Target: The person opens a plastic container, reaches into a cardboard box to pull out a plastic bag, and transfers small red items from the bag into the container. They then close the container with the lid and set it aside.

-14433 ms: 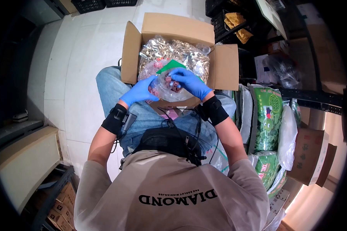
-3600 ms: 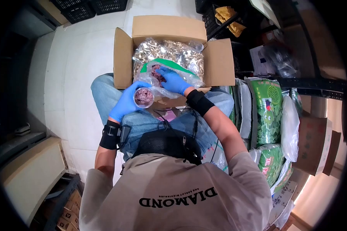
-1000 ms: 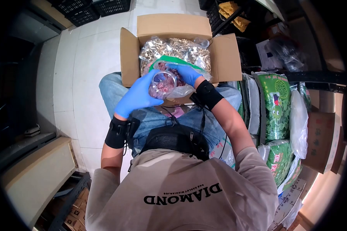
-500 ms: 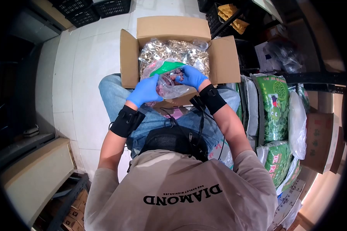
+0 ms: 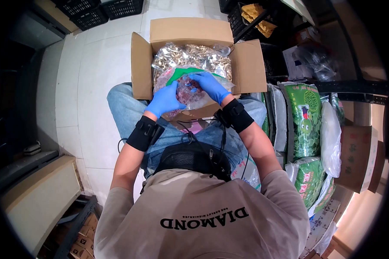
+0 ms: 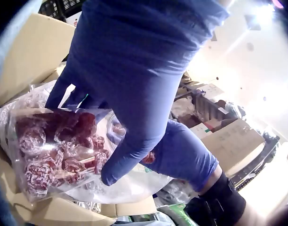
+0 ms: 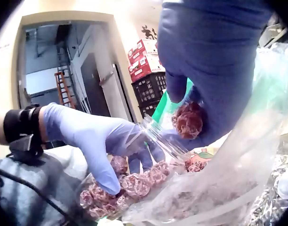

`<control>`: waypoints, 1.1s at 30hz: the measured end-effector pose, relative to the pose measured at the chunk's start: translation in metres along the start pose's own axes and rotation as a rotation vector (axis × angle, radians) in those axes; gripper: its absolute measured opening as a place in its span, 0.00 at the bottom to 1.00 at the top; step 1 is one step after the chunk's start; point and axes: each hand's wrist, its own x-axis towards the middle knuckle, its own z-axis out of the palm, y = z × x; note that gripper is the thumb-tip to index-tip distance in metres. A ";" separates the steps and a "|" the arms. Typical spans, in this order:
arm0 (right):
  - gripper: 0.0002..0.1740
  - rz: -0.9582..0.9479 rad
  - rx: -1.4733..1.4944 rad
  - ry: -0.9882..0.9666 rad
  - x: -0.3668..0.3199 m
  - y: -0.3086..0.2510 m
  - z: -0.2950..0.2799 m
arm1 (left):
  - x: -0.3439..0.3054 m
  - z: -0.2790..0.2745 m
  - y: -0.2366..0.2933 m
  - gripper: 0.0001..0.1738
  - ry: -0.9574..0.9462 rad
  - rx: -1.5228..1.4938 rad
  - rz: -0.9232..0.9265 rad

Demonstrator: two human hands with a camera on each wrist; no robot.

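Observation:
My gloved left hand (image 5: 165, 100) holds a clear plastic cup (image 6: 59, 157) between thumb and fingers, tipped on its side in the left wrist view. Wrinkled dark red dried pieces (image 6: 38, 176) with a white sugary frosting fill much of it. The gloved right hand (image 5: 209, 86) is close by the cup's mouth and pinches one such dried piece (image 7: 187, 120). Beneath both hands a clear bag (image 7: 205, 193) with a green band (image 5: 180, 74) lies open, with more red pieces inside. It rests over the front of a cardboard box (image 5: 192, 29).
Clear bags of pale brown dried strips (image 5: 199, 55) fill the box behind the hands. Green printed sacks (image 5: 306, 125) stand at the right beside a rack. Black crates (image 5: 121, 7) sit at the far end of the floor. Cables (image 5: 190, 131) cross the lap.
The left hand has carried the cup from over the lap to above the bag and tipped it. The right hand has come out of the bag to the cup's mouth with a piece.

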 end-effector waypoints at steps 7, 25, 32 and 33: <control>0.18 -0.029 -0.013 -0.013 0.009 0.005 -0.004 | 0.011 0.003 -0.005 0.49 -0.052 -0.028 0.003; 0.19 -0.117 -0.151 -0.041 0.013 0.006 -0.010 | 0.020 0.008 -0.014 0.49 -0.032 -0.061 -0.015; 0.23 -0.199 -0.122 -0.092 0.006 0.006 -0.009 | 0.020 0.004 -0.011 0.54 -0.085 -0.065 -0.040; 0.23 -0.199 -0.121 -0.091 0.007 0.008 -0.011 | 0.020 0.004 -0.011 0.54 -0.081 -0.062 -0.045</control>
